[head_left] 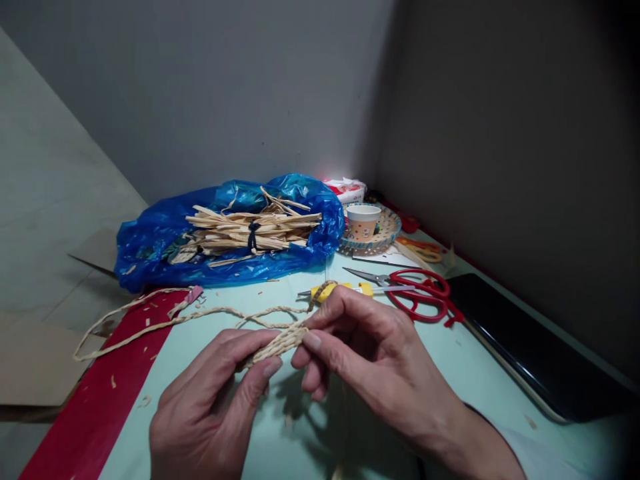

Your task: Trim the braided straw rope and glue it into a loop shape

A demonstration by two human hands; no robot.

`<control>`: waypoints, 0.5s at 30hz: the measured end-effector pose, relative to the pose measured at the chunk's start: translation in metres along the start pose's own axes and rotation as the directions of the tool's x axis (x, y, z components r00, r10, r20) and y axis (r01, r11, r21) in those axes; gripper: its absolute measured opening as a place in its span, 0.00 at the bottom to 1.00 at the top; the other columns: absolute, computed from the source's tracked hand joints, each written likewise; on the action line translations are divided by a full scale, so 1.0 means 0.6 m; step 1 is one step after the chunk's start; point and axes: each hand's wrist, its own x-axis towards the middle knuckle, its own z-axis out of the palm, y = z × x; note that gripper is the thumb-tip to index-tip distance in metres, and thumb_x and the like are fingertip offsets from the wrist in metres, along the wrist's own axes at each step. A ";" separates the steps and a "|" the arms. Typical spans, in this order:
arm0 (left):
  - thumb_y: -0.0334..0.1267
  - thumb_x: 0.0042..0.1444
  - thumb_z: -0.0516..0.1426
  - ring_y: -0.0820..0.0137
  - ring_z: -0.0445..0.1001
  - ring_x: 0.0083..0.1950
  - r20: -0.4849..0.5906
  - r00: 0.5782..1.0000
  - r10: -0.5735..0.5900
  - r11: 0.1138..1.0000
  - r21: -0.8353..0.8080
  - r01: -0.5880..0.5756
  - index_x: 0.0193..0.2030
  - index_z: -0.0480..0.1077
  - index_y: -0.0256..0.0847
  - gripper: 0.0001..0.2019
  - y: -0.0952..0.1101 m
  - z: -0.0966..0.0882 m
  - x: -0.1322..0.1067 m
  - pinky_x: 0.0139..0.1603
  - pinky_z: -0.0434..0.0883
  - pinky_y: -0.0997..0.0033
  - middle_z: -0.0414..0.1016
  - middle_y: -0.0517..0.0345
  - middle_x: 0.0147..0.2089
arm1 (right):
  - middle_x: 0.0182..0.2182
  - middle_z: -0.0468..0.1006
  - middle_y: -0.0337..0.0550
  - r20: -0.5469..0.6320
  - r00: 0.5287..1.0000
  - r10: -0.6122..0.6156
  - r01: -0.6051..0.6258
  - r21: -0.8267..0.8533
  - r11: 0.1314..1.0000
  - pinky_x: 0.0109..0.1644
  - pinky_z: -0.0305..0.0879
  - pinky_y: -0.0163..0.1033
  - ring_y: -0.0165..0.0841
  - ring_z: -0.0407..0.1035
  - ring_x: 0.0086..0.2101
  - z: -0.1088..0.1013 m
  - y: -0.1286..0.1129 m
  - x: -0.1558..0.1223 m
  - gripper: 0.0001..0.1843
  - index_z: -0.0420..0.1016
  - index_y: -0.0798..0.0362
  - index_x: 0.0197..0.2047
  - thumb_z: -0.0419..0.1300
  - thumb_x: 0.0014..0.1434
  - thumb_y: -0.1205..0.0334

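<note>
Between my two hands is a small braided straw piece (283, 341), made of several pale plaited rows lying side by side. My left hand (215, 400) pinches its left end between thumb and fingers. At the right end, the thumb and index finger of my right hand (370, 353) close on its edge. A long straw braid (210, 315) trails leftward over the table, loops past the edge and comes back to a pink binder clip (186, 300). Just behind my right hand lies a yellow-handled pointed tool (320, 291). My fingers hide part of the straw piece.
Behind the hands, a blue plastic bag (150, 247) holds a tied bundle of straw (235, 230). Red-handled scissors (420, 293) and a black phone-like slab (530, 347) lie to the right. A paper cup (363, 223) stands in a woven tray (390, 230) near the wall.
</note>
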 end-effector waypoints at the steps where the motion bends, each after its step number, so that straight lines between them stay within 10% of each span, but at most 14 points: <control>1: 0.39 0.52 0.63 0.67 0.76 0.34 -0.008 1.000 0.018 1.000 0.011 -0.017 0.36 0.80 0.59 0.07 0.000 0.000 -0.001 0.39 0.70 0.71 0.82 0.68 0.34 | 0.28 0.78 0.37 -0.005 1.000 -0.008 0.008 -0.030 1.000 0.29 0.72 0.33 0.29 0.74 0.24 0.000 0.000 -0.001 0.07 0.67 0.50 0.32 0.58 0.63 0.62; 15: 0.33 0.53 0.62 0.65 0.77 0.36 -0.058 0.990 0.126 0.988 0.100 -0.120 0.38 0.77 0.55 0.10 -0.001 0.003 -0.010 0.42 0.71 0.68 0.82 0.66 0.35 | 0.26 0.78 0.38 -0.175 0.982 0.072 -0.086 -0.075 0.993 0.30 0.69 0.34 0.29 0.73 0.25 0.011 0.006 0.001 0.08 0.68 0.52 0.34 0.63 0.57 0.59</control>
